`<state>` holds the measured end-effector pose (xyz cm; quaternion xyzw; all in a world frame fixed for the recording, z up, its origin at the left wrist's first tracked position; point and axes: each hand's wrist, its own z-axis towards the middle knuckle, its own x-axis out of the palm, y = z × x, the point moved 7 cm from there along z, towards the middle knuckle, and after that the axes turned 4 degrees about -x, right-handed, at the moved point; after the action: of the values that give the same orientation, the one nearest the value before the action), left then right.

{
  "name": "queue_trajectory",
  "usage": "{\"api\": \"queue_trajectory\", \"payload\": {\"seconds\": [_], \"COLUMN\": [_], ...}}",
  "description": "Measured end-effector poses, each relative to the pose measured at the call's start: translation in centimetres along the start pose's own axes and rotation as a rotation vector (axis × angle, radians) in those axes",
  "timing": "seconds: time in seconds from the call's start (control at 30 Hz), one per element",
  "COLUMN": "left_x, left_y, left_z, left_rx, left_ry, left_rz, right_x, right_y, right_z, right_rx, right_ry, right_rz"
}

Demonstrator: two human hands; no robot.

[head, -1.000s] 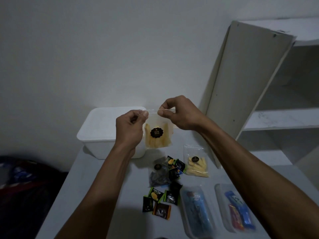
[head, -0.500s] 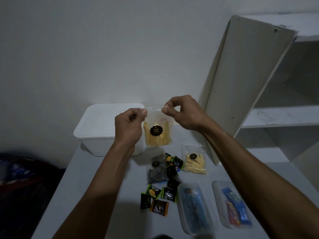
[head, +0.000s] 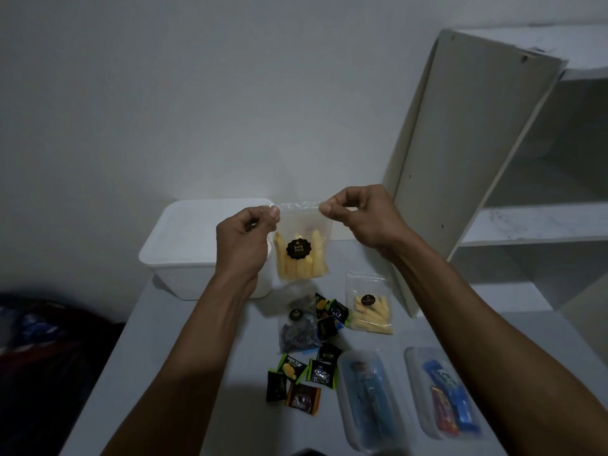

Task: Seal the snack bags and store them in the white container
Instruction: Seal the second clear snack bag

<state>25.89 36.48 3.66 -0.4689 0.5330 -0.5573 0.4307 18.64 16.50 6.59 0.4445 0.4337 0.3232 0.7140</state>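
Left hand and right hand raised, each grip pinched

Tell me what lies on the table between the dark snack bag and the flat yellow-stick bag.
In the head view, small black snack packets lie between the dark snack bag and the flat yellow-stick bag on the table, overlapping the dark bag's edge.

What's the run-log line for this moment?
step: sealing | left hand: pinches bag top | right hand: pinches bag top | snack bag: held up in front of white container | stored: not yet
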Motion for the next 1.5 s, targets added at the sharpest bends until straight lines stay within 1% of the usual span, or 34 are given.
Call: {"api": "queue_trajectory", "payload": {"seconds": [0.13,0.2,0.27,0.37,0.43,0.5,0.53,0.67,0.73,0.77,0.83,0.87,0.93,1.0,1.13,1.27,1.5], "left_x": [-0.1,-0.1,0.2,0.4,0.5,0.9,1.2,2.0,1.8,1.6,1.0,0.9,1.5,2.1,1.9,1.8,1.5], "left_y": [0.2,0.1,0.3,0.8,1.1,1.1,1.1,1.2,1.3,1.3,1.6,1.8,2.4,2.7,3.0,2.9,3.1], "left_z": [0.0,0.0,0.0,0.3,0.6,0.5,0.4,0.2,0.2,0.2,-0.1,-0.4,-1.0,-1.5,-1.4,-1.2,-0.7], "left_rx": [-0.017,-0.016,-0.018,-0.034,-0.035,-0.001,0.024,0.102,0.126,0.129,0.083,0.039,-0.053,-0.106,-0.171,-0.206,-0.236], "left_ry": [0.001,0.005,0.015,0.054,0.090,0.131,0.152,0.203,0.150,0.086,-0.068,-0.110,-0.085,-0.045,-0.107,-0.112,-0.126], "left_rz": [-0.033,-0.040,-0.034,-0.008,0.012,0.038,0.055,0.135,0.171,0.190,0.198,0.201,0.213,0.201,0.159,0.106,0.074], "right_x": [0.0,0.2,0.3,0.3,0.6,1.1,1.4,2.4,2.7,2.8,3.2,3.4,3.9,4.5,5.4,5.4,5.7], "right_y": [-0.5,-0.7,-0.9,-0.9,-0.9,-0.8,-0.8,-0.7,-1.0,-1.2,-1.7,-2.0,-2.3,-2.3,-2.4,-3.1,-3.4], "right_z": [-0.6,-0.9,-1.2,-1.7,-2.0,-2.3,-2.2,-1.7,-1.6,-1.5,-1.6,-1.7,-2.0,-2.3,-2.4,-2.3,-2.6], "right_rx": [0.028,0.039,0.023,0.025,0.068,0.138,0.156,0.141,0.154,0.163,0.181,0.183,0.179,0.162,0.161,0.208,0.200], "right_ry": [0.021,0.031,-0.005,-0.040,0.014,0.084,0.113,0.213,0.222,0.205,0.134,0.099,0.060,0.050,0.054,0.032,0.092], "right_rz": [0.097,0.106,0.071,0.093,0.155,0.219,0.210,0.011,-0.021,-0.009,0.044,0.057,0.058,0.038,-0.001,0.027,0.027]}}
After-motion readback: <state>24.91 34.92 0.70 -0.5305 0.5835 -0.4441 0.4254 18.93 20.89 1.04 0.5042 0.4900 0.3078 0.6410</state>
